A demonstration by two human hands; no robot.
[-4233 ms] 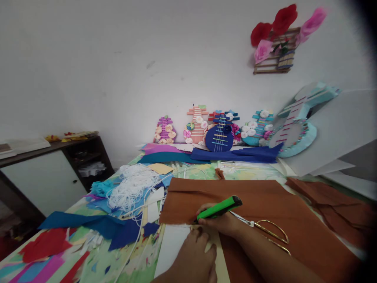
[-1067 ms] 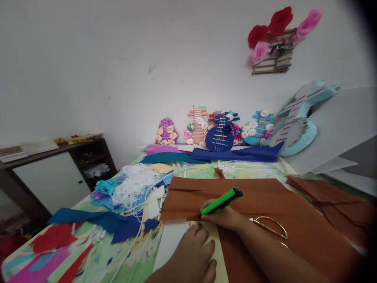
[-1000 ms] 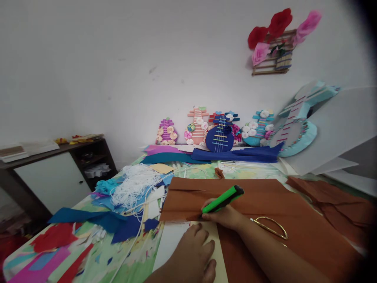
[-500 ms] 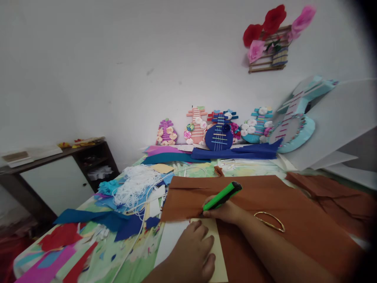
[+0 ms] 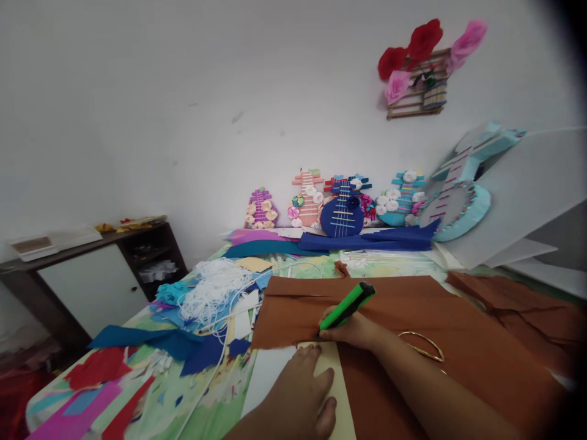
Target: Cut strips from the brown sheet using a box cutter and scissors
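Green with a dark end, one marker (image 5: 347, 305) slants across the lower centre of the frame, pinched in the closed fingers of the right hand (image 5: 349, 333). Its tip points down at one large brown sheet (image 5: 389, 296), close to the cream card (image 5: 343, 397); whether it touches, I cannot tell. The left hand (image 5: 298, 391) lies palm down at lower centre, fingers loosely spread, gripping nothing, on that one cream card, with one white card (image 5: 263, 376) at its left. One gold scissors handle (image 5: 440, 353) shows beyond the right forearm. At lower left sits one tangle of white cord (image 5: 215, 287). At upper right, two red paper flowers (image 5: 425, 40) and two large pink paper flowers (image 5: 398, 87) hang on one wooden rack (image 5: 415, 114).
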